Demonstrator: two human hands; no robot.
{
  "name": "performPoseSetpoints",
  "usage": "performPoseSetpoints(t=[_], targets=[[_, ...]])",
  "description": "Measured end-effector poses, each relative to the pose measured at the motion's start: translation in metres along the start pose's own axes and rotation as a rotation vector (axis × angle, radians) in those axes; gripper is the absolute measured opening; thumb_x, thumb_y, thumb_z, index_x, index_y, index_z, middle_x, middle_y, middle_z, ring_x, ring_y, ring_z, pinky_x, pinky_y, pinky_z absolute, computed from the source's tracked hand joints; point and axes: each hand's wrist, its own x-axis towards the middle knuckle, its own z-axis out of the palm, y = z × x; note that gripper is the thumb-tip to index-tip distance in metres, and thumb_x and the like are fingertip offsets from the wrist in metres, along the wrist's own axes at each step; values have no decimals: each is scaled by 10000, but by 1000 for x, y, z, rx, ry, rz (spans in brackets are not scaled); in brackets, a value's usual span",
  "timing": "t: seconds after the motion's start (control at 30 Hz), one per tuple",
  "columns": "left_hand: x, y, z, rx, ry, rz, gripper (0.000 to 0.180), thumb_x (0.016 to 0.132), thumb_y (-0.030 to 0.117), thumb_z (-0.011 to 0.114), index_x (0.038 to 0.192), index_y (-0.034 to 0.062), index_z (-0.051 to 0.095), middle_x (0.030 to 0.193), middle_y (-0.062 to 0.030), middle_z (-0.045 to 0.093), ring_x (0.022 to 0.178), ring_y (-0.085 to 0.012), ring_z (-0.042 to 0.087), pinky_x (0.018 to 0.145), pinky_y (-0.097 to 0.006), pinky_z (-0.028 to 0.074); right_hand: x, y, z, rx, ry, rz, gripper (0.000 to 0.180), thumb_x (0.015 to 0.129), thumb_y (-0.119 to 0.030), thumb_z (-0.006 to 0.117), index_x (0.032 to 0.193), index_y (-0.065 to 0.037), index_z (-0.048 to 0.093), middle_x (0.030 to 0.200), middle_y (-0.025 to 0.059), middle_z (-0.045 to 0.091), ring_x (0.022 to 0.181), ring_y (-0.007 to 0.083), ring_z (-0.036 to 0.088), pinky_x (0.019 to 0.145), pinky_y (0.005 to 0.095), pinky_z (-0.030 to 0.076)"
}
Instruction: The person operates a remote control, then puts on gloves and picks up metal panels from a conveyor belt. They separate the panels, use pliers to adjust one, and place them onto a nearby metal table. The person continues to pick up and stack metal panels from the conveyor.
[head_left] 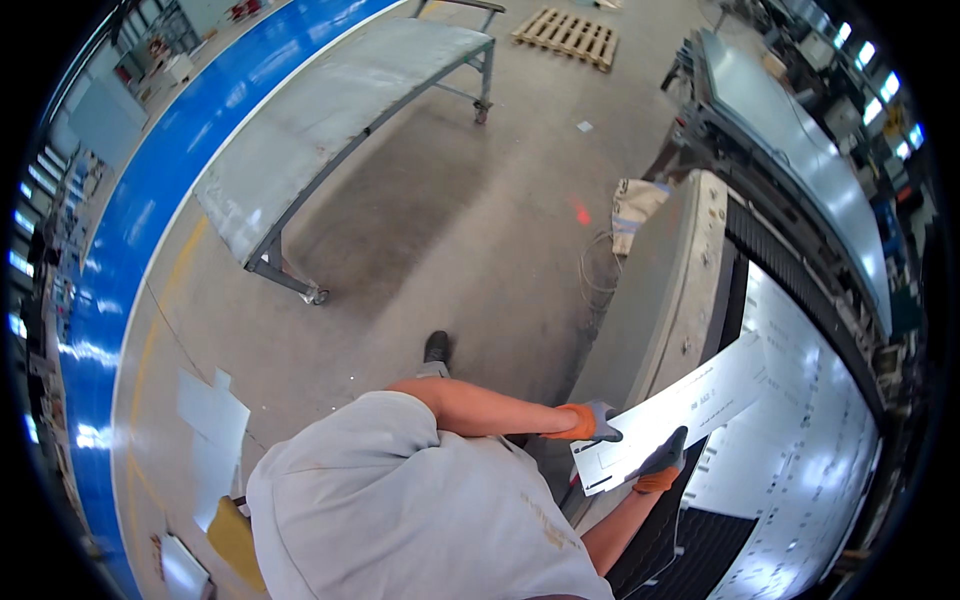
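A long, flat sheet metal panel (690, 400) with small slots and dark markings is held out over the machine's edge. My left hand (597, 422), in a grey and orange work glove, is closed on the panel's near left corner. Along its lower edge my right hand (662, 465), gloved the same way, grips with the thumb on top of the metal. Most fingers are hidden under the panel. Beneath the panel's far end lies a large, shiny metal sheet (800, 430) with many small cut-outs, resting on the machine bed.
The machine's beige side housing (650, 290) stands beside my left hand, with black ribbed covers (790, 245) past it. A wheeled metal table (350, 100) stands at far left. A wooden pallet (568, 38) lies far off. Sheet pieces (215, 435) lie on the floor at left.
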Motion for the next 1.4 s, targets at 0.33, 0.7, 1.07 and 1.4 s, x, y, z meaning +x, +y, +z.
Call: performPoseSetpoints(t=[0.33, 0.7, 1.07, 1.4], targets=[[-83, -186, -291, -399, 292, -214, 803, 757, 657, 762, 1266, 39, 710, 1139, -165, 756, 1019, -293, 720, 926, -402, 538, 38, 102, 443, -543, -325, -125, 546, 888, -229, 820, 1291, 87, 628, 1171, 140, 703, 995, 254, 675, 888, 386, 550], [-277, -274, -570, -1313, 818, -178, 653, 923, 419, 755, 1422, 53, 545, 1163, -98, 710, 966, -198, 714, 798, -353, 615, -73, 297, 971, -869, -1314, 103, 556, 902, -338, 780, 1252, 76, 655, 1119, 152, 735, 934, 221, 690, 809, 341, 561], [-337, -369, -742, -1753, 1171, 134, 571, 982, 375, 677, 1388, -3, 545, 1249, -156, 685, 1084, -329, 703, 936, -535, 575, -134, 448, 1200, -951, -1523, 657, 581, 899, -362, 780, 1317, 22, 655, 1162, 155, 711, 949, 217, 691, 788, 356, 587], [-359, -362, -907, -1821, 1241, 63, 555, 989, 479, 641, 1393, 113, 537, 1304, -102, 656, 1163, -317, 675, 969, -550, 565, -124, 485, 1337, -732, -1565, 856, 522, 949, -371, 718, 1339, -36, 628, 1174, 115, 692, 969, 192, 657, 819, 365, 559]])
